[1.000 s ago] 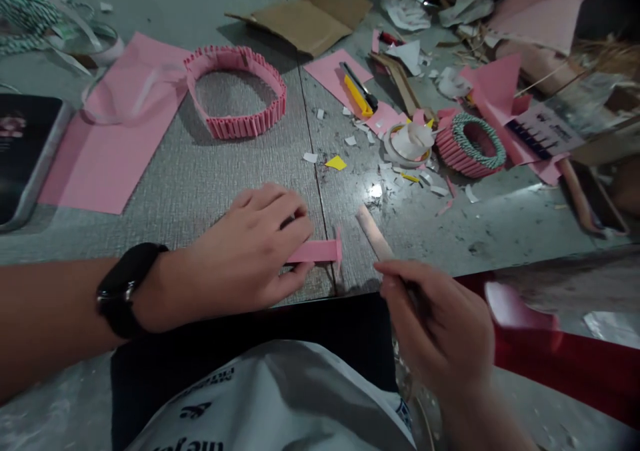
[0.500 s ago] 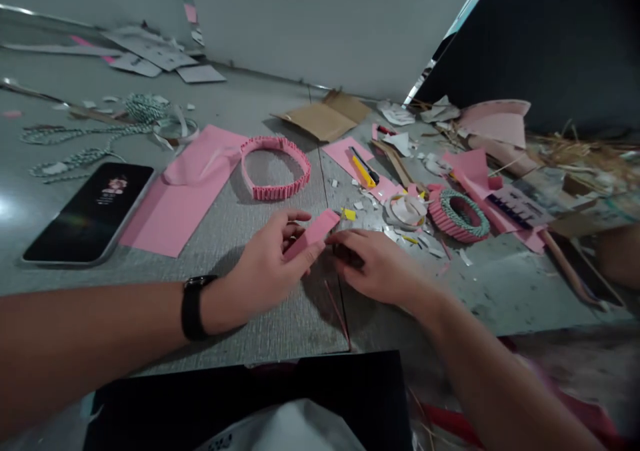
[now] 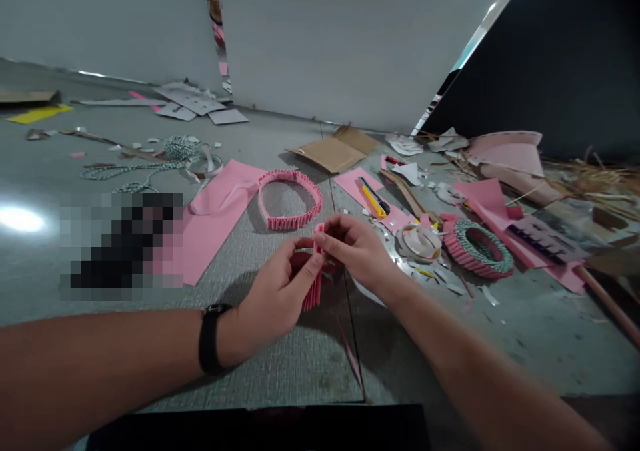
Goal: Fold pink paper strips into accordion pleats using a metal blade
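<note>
- Pink folded paper [image 3: 314, 291], now pleated rather than a flat strip, stands upright between your hands, near the paper ring [image 3: 290, 223].
- Your left hand [image 3: 277, 297] pinches it narrowly.
- Your right hand [image 3: 356, 254] pinches its upper end.

Two hands, the left hand [image 3: 277, 301] and the right hand [image 3: 355, 247], share one pleated pink strip [image 3: 314, 291], and the left wrist wears one black wristband [image 3: 210, 339]. The bench [image 3: 300, 371] carries two rings: one pleated pink ring [image 3: 290, 201] and one twine-wound pink ring [image 3: 479, 249]. Toward its far edge lie one yellow utility knife [image 3: 374, 199], one cardboard piece [image 3: 334, 152] and one twine bundle [image 3: 180, 148].
</note>
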Demonstrator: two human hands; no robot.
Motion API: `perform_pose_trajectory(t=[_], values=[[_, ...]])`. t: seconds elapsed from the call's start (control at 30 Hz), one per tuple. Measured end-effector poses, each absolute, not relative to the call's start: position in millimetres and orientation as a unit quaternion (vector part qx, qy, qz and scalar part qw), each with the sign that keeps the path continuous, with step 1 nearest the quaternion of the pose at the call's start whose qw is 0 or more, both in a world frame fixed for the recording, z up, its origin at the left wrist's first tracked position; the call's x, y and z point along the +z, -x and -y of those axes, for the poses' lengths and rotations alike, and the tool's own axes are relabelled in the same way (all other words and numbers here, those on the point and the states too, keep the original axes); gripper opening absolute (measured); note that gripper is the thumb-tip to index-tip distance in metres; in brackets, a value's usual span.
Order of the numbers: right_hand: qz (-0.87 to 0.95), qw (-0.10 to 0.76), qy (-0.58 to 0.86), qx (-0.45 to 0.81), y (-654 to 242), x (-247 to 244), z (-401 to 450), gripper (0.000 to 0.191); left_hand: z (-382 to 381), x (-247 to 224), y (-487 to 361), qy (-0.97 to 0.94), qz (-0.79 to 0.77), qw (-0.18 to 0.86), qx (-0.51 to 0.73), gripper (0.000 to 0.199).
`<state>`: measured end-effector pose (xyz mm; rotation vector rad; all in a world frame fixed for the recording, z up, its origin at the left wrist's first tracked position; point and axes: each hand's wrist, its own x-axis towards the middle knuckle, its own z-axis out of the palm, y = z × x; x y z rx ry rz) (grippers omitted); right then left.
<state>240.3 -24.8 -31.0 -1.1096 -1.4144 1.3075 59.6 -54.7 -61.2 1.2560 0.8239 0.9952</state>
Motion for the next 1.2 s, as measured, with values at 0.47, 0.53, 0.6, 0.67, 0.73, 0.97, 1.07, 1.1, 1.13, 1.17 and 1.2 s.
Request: perform_pose_trajectory(t=[0.47,0.53,0.6,0.67,0.73,0.97,1.07,1.1,1.13,1.17,1.2], values=[[0.542,0.452,0.380,0.598,-249.8,-41.3,20.7,0.053,51.8,-58.7,-64.0,-0.491,-0.318,0.674,0.452,0.062],[0.539,0.463,0.371,0.598,-250.9,-42.8,18.4,0.054,50.3,-57.6,-63.7,-0.489,-0.318,0.671,0.458,0.063],[0.534,0.472,0.367,0.598,-253.3,-44.1,15.7,0.056,48.7,-57.1,-62.5,-0.486,-0.319,0.668,0.464,0.060],[0.529,0.480,0.368,0.596,-255.8,-45.3,13.6,0.058,46.1,-57.2,-60.2,-0.482,-0.323,0.667,0.468,0.055],[0.523,0.490,0.372,0.590,-257.3,-46.5,12.4,0.058,41.5,-56.7,-56.8,-0.478,-0.327,0.670,0.465,0.051],[0.491,0.538,0.376,0.573,-252.6,-38.4,-6.9,0.061,-4.4,-35.8,-43.7,-0.487,-0.322,0.708,0.398,0.039],[0.482,0.548,0.378,0.569,-245.8,-24.7,-26.0,0.056,-31.2,-22.9,-40.7,-0.486,-0.311,0.715,0.395,0.027],[0.480,0.552,0.376,0.569,-242.5,-20.4,-31.9,0.054,-39.0,-20.0,-40.3,-0.488,-0.307,0.717,0.392,0.027],[0.478,0.556,0.373,0.569,-238.6,-17.2,-37.0,0.052,-45.8,-18.4,-40.1,-0.490,-0.304,0.719,0.388,0.029],[0.476,0.561,0.369,0.567,-234.3,-15.4,-41.2,0.050,-51.5,-18.2,-40.0,-0.490,-0.304,0.720,0.385,0.031],[0.473,0.568,0.366,0.565,-229.9,-15.5,-44.3,0.047,-56.0,-19.7,-39.9,-0.489,-0.303,0.720,0.389,0.031]])
